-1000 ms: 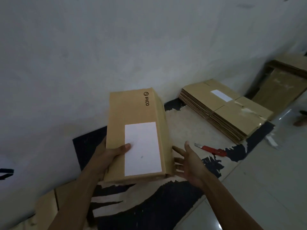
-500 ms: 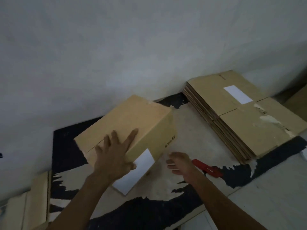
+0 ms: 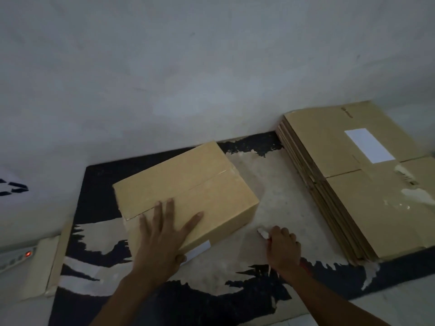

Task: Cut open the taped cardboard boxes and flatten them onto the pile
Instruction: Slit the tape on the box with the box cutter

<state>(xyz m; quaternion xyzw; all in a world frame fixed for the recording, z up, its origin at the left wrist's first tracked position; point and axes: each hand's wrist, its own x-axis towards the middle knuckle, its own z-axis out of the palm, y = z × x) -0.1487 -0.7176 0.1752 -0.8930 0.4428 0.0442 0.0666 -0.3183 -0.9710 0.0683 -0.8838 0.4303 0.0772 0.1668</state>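
Note:
A taped brown cardboard box (image 3: 200,184) lies on the worn floor mat (image 3: 98,180), its taped seam facing up and a white label on its near side. My left hand (image 3: 164,234) rests flat on the box's near top corner, fingers spread, thumb over the near edge. Just right of the box my right hand (image 3: 283,248) grips the red box cutter (image 3: 263,233); its pale tip sticks out toward the box and a bit of red shows at the wrist. The pile of flattened boxes (image 3: 353,196) lies at the right.
A white wall (image 3: 211,67) stands close behind the box and pile. A power strip with a red lit switch (image 3: 26,254) and a narrow cardboard piece (image 3: 44,267) lie at the left. Pale floor tiles (image 3: 388,309) show at the lower right.
The box was turned from upright in my hands to lying on the mat with its seam up. My right hand reached the red cutter and closed round it. My left hand settled on the box.

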